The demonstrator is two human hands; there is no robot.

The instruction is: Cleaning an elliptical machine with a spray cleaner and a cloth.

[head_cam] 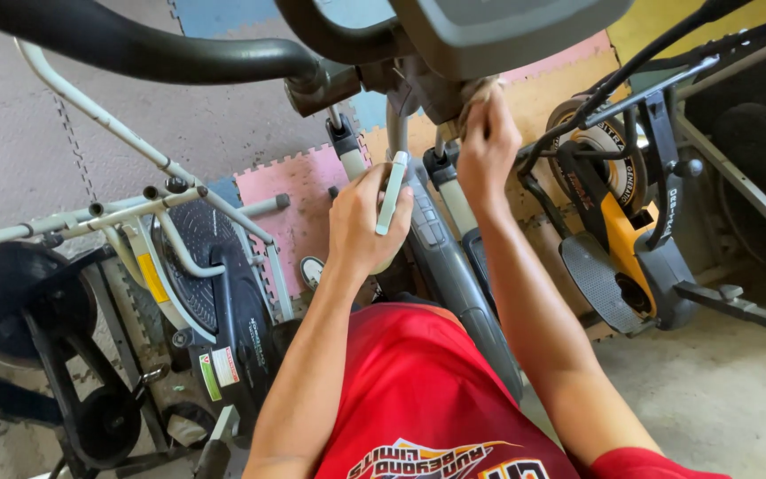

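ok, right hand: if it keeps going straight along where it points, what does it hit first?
The right hand points up toward the grey console underside, already pressing a beige cloth against it. So the cloth, then the console housing right behind, though depth is hard to judge.

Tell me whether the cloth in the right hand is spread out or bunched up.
Bunched up. The right hand grips the tan cloth as a wad, pressed against the underside of the exercise machine's grey console; no flat part shows.

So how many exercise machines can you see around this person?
3: the one in the middle that both hands work on, a grey-framed one at left, and an orange-and-black one at right. More may be hidden beyond the edges.
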